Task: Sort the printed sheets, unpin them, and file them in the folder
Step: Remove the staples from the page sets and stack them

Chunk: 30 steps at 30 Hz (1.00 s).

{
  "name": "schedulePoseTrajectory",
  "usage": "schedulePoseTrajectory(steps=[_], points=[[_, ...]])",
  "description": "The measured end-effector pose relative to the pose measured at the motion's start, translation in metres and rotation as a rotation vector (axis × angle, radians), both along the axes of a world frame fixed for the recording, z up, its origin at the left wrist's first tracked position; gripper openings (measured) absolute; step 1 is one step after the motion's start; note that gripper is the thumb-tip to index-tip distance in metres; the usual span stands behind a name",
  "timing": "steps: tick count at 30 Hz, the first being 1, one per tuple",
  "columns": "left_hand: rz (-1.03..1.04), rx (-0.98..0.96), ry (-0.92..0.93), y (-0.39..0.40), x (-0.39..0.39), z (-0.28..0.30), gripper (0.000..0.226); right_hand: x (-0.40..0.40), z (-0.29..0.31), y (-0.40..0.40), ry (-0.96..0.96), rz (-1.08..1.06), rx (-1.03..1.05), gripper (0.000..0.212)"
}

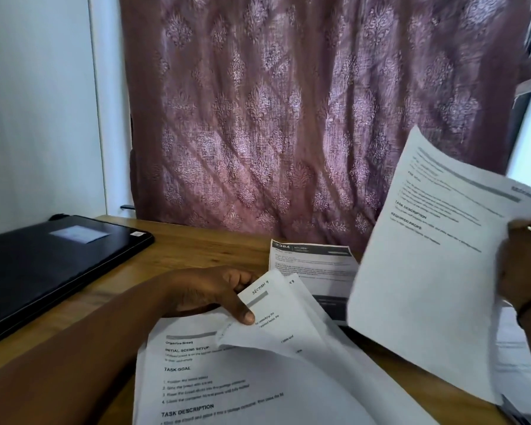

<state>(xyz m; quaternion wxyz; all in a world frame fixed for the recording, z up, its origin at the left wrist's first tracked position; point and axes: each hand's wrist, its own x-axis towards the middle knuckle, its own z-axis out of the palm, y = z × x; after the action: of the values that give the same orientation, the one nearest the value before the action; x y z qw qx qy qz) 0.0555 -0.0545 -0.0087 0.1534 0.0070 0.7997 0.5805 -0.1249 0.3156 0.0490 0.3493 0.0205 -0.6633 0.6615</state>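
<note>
Head view: the left hand (209,294) pinches the lifted corner of a sheet marked "SECTION 4" (259,305) between thumb and fingers, above the printed stack (227,388) lying on the wooden bench (196,240). The right hand (524,265) holds a single printed sheet (426,271) raised and tilted, its grip closed on the sheet's right edge. A black folder (43,271) lies closed at the bench's left side.

1. My left hand (215,294) reaches in from lower left, thumb and fingers pinching.
2. My right hand (523,265) is raised at the right edge, fingers curled, gripping.
</note>
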Motion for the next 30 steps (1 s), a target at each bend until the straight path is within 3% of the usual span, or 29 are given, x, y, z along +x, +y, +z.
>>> schedulePoseTrajectory(steps=[4,14,23,28,30], points=[[-0.006,-0.008,0.002,0.001,0.0,0.001,0.043,-0.013,-0.005,-0.011,-0.043,-0.009,0.112,0.025],[-0.001,-0.029,-0.012,-0.003,-0.002,0.0,0.051,-0.002,-0.003,-0.042,0.172,0.016,0.247,0.021],[-0.034,-0.019,-0.006,-0.005,-0.002,-0.001,0.055,0.013,-0.001,-0.05,0.313,-0.041,0.205,0.012],[-0.046,-0.032,-0.013,-0.006,-0.002,0.0,0.056,0.012,0.0,-0.05,0.326,-0.084,0.179,0.023],[-0.047,-0.024,-0.014,-0.006,-0.003,-0.001,0.057,0.012,0.0,-0.051,0.345,-0.064,0.177,0.017]])
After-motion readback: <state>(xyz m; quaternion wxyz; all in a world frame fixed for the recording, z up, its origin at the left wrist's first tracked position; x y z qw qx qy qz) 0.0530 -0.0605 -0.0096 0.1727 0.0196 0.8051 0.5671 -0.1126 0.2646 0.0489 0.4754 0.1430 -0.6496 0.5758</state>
